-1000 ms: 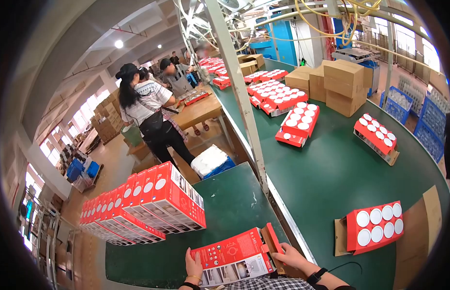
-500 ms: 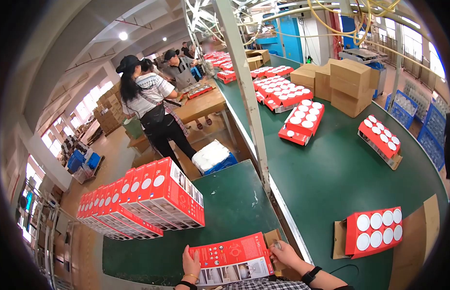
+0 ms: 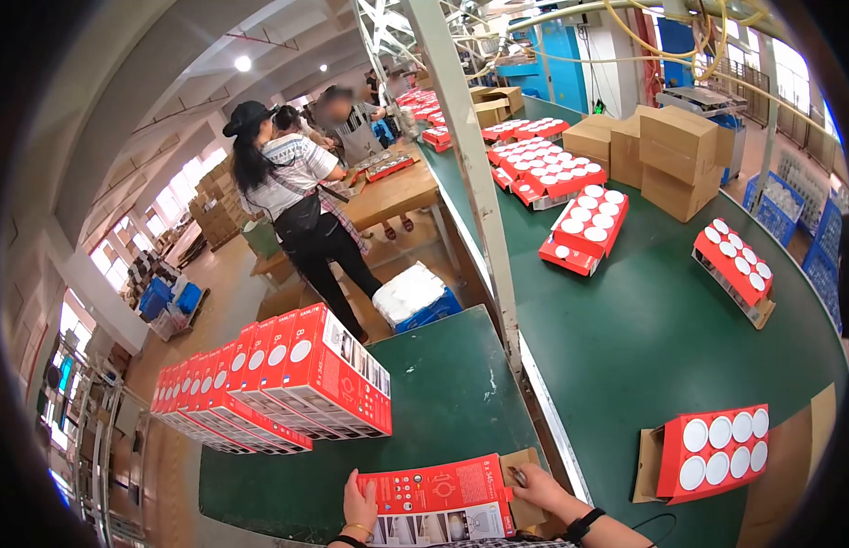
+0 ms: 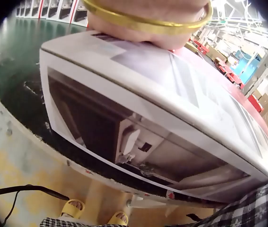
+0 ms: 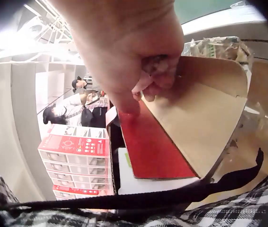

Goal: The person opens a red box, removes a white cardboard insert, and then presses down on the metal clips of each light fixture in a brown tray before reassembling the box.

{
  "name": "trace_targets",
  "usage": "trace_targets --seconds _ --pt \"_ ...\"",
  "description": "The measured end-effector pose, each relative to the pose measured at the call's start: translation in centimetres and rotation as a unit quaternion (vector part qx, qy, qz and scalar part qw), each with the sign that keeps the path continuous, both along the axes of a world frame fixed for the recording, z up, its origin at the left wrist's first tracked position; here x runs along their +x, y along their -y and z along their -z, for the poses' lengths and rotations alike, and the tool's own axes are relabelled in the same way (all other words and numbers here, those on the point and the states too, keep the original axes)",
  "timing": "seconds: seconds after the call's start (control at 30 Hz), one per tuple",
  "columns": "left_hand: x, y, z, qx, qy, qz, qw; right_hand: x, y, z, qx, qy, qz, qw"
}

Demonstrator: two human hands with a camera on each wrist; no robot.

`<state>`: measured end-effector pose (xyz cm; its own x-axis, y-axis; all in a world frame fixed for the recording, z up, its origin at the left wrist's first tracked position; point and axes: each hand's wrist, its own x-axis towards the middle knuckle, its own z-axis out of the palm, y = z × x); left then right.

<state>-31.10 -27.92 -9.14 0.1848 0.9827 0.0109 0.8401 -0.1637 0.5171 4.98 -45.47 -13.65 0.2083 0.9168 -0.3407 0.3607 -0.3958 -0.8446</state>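
Note:
A long red and white printed carton [image 3: 434,493] lies at the near edge of the green table, in front of the person. My left hand [image 3: 359,503] grips its left end; the left wrist view shows that wrist right over the carton's photo-printed side. At the carton's right end, a brown cardboard flap [image 5: 205,113] and a red flap [image 5: 155,144] stick out. My right hand [image 3: 538,488] is over these flaps with its fingers curled, fingertips at the red one. A small dark grey thing [image 5: 156,63] shows within its curl; I cannot tell what it is.
A row of upright red cartons [image 3: 324,374] stands on the table to the left. Right of a metal post [image 3: 475,183], open red packs with white round tops [image 3: 717,447] lie on the green belt [image 3: 607,365]. Brown boxes [image 3: 676,160] stand farther back. People work beyond.
My right hand has let the raised end flaps down, and the brown flap now spreads outward under it. My left hand keeps its place on the carton. The head view has shifted slightly.

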Motion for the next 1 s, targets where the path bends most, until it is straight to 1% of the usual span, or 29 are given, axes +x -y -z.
trace_targets --seconds 0.03,0.1,0.13,0.2,0.23,0.3,0.33,0.4,0.43,0.5,0.53,0.6,0.63,0.7,0.73,0.8,0.87,0.93,0.97,1.0 --pt "0.1 0.0 0.0 -0.001 -0.001 -0.002 1.0 0.2 0.2 0.2 -0.001 -0.001 -0.002 1.0" --pt "0.1 0.4 -0.2 0.014 0.0 0.008 1.0 0.4 1.1 0.3 0.044 -0.075 0.003 0.996" --pt "-0.1 0.6 -0.4 0.011 -0.001 0.005 1.0 0.3 1.6 0.2 0.041 -0.077 0.001 0.996" --pt "0.3 0.7 -1.0 0.004 0.007 0.012 1.0 0.6 1.9 -0.8 0.024 -0.142 0.003 0.99" --pt "0.3 0.8 -1.1 0.002 0.006 0.009 1.0 0.6 2.2 -0.5 0.022 -0.143 0.001 0.989" --pt "0.5 0.7 -1.2 0.004 0.008 0.009 1.0 0.9 2.4 -0.1 0.07 -0.119 -0.042 0.99" --pt "0.6 0.7 -1.2 0.006 0.009 0.008 1.0 1.0 2.4 -0.1 0.071 -0.119 -0.044 0.989" --pt "0.5 1.0 -1.4 -0.013 0.004 -0.003 1.0 0.8 2.4 -2.0 0.023 -0.095 -0.081 0.992" --pt "0.4 1.0 -1.4 -0.012 0.005 -0.004 1.0 0.6 2.4 -2.0 0.023 -0.094 -0.082 0.992" --pt "0.2 1.1 -1.2 -0.008 0.004 0.005 1.0 0.3 2.6 -2.0 -0.013 -0.103 -0.06 0.993" --pt "0.2 1.1 -1.1 -0.008 0.005 0.003 1.0 0.2 2.7 -2.1 -0.013 -0.102 -0.061 0.993" --pt "-0.1 1.2 -1.0 -0.004 0.007 0.011 1.0 -0.2 3.0 -2.5 -0.023 -0.064 -0.058 0.996" --pt "-0.2 1.3 -1.0 -0.004 0.008 0.01 1.0 -0.5 3.3 -2.7 -0.023 -0.064 -0.059 0.996" --pt "0.2 1.3 -1.2 -0.018 0.005 0.002 1.0 -0.8 3.8 -3.1 0.026 -0.116 0.064 0.991" --pt "0.4 0.7 -1.1 -0.02 0.005 0.001 1.0 -0.5 3.4 -3.2 0.024 -0.116 0.063 0.991" --pt "-0.2 1.0 -0.5 0.021 0.026 0.038 0.999 -0.2 3.8 -4.0 0.068 -0.04 0.043 0.996" --pt "-0.6 1.0 -0.1 0.022 0.017 0.036 0.999 -0.8 3.8 -0.7 0.067 -0.026 0.006 0.997" --pt "-0.5 1.2 -0.5 -0.01 0.027 0.021 0.999 -0.4 3.2 -2.9 0.038 -0.04 0.061 0.997" --pt "-0.6 1.5 -0.4 -0.031 0.022 0.03 0.999 -0.7 2.9 -3.5 0.042 -0.062 0.094 0.993" --pt "-0.8 1.6 -0.6 -0.026 0.024 0.024 0.999 -1.0 2.8 -3.4 0.027 -0.082 0.096 0.992"
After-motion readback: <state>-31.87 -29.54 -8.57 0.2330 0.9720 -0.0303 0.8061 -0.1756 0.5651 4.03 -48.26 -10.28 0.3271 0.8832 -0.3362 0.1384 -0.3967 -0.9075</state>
